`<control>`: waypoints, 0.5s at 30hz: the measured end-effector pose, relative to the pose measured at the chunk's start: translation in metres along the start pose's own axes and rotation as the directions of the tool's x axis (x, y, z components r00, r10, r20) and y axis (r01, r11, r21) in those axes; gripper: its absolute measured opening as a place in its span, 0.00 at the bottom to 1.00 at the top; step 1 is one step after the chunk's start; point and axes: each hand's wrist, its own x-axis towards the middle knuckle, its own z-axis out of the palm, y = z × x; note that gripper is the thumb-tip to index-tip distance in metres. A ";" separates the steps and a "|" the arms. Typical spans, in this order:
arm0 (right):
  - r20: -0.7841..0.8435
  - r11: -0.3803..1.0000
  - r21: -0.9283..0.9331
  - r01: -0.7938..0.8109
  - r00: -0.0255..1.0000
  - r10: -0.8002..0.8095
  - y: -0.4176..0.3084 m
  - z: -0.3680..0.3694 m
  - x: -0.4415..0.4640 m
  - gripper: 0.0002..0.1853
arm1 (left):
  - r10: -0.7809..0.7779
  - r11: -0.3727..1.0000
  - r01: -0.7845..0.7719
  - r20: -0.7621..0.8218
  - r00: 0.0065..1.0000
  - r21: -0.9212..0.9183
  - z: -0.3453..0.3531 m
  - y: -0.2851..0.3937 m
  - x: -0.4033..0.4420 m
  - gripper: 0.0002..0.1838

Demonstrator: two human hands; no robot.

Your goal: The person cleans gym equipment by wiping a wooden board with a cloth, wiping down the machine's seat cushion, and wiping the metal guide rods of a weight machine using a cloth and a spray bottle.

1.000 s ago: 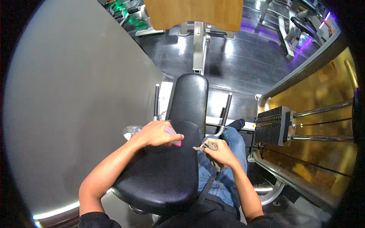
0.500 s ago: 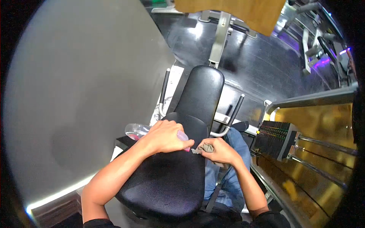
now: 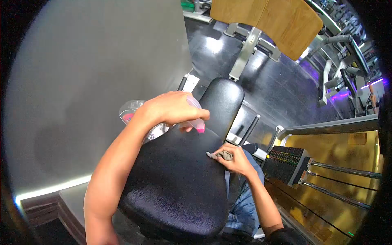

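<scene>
My left hand (image 3: 171, 107) is wrapped round the neck of a clear spray bottle (image 3: 130, 109). Its pink nozzle tip points down over the big black padded seat (image 3: 175, 175), and the bottle's body sticks out to the left behind my wrist. A crumpled grey cloth (image 3: 225, 155) is bunched in the fingers of my right hand (image 3: 238, 162), beside the right edge of that seat. One end of the cloth pokes out over the padding. My palm hides part of the bottle.
Beyond the seat stands a narrower black pad (image 3: 223, 100) with a black side handle (image 3: 250, 128) to its right. A weight stack (image 3: 284, 163) and chrome rods lie on the right. A grey wall (image 3: 94, 81) fills the left, and a wooden board (image 3: 269, 22) is ahead.
My left hand has lifted the spray bottle up and away from the cloth, so the gap between my hands is wider. The head view has shifted, showing more of the seat.
</scene>
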 end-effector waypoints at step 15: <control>0.172 0.999 -0.051 0.006 0.985 0.002 -0.037 -0.005 0.024 0.11 | -0.129 0.982 0.123 -0.036 0.991 -0.145 -0.016 -0.019 -0.003 0.23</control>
